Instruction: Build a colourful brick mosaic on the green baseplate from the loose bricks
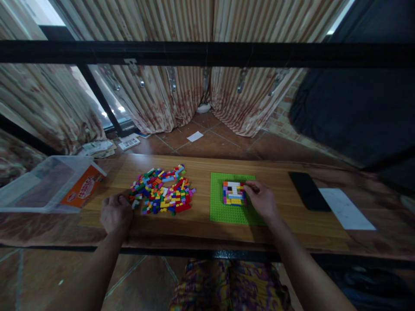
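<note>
A green studded baseplate (223, 214) lies on the wooden board. On it sits a low, multicoloured build of toy bricks (234, 195), roughly square, with white, yellow and purple parts and a dark gap. My right hand (262, 198) reaches in from the right, thumb and fingers pinched at the build's upper right corner; the fingers partly cover the brick there. Left of the baseplate spreads a pile of loose toy bricks (165, 194) in many colours. At that pile's left edge my left hand (116, 212) rests on the board, its fingers curled in; whatever they may hold is hidden.
A clear plastic box (32, 185) with an orange label (83, 185) stands at the left. To the right lie a black phone-like slab (309, 191) and a white sheet (346, 208). A black bar (207, 54) crosses beyond the table, before striped curtains (181, 26).
</note>
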The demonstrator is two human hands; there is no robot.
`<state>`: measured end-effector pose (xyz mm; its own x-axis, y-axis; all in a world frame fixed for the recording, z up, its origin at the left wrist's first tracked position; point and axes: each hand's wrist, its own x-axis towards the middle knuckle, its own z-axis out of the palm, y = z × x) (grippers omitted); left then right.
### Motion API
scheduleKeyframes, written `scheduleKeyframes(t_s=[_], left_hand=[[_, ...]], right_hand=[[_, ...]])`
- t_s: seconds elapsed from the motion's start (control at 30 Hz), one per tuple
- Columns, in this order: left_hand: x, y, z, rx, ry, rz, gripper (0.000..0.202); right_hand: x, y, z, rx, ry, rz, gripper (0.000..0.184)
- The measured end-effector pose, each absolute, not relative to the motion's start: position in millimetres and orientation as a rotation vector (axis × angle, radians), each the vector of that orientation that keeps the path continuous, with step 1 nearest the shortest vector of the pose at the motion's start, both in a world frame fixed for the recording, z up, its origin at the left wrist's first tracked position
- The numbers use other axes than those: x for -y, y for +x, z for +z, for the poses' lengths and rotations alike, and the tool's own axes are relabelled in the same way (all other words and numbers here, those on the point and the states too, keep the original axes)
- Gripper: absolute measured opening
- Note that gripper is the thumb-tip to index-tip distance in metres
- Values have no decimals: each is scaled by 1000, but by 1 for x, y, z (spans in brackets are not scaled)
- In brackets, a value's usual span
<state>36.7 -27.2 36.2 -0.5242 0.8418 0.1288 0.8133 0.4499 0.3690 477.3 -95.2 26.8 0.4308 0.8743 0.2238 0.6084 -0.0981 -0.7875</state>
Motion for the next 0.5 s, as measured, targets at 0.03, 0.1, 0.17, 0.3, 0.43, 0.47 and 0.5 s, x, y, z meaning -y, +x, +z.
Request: scheduleKeyframes(t_s=[0.03, 0.1, 0.17, 0.3, 0.43, 0.47, 0.5], left_hand=[[27, 36, 35, -2608, 1503, 614, 41], [27, 35, 34, -2600, 1522, 633, 41], [27, 34, 32, -2595, 1526, 646, 41], [27, 34, 32, -2599, 1521, 637, 42], [27, 35, 33, -2611, 1525, 639, 39], [27, 35, 33, -2612, 1525, 639, 39], [27, 35, 33, -2614, 1525, 637, 38]], right_hand=[[94, 479, 25, 1210, -1801, 411, 38], [91, 480, 21, 1094, -1780, 506, 42], [86, 480, 18, 1041, -1759, 592, 44], [77, 476, 13, 1093, -1786, 621, 43], [76, 472, 13, 1107, -1827, 592, 38], [76, 472, 14, 1102, -1835, 585, 37], [75, 472, 15, 1094, -1844, 578, 36]])
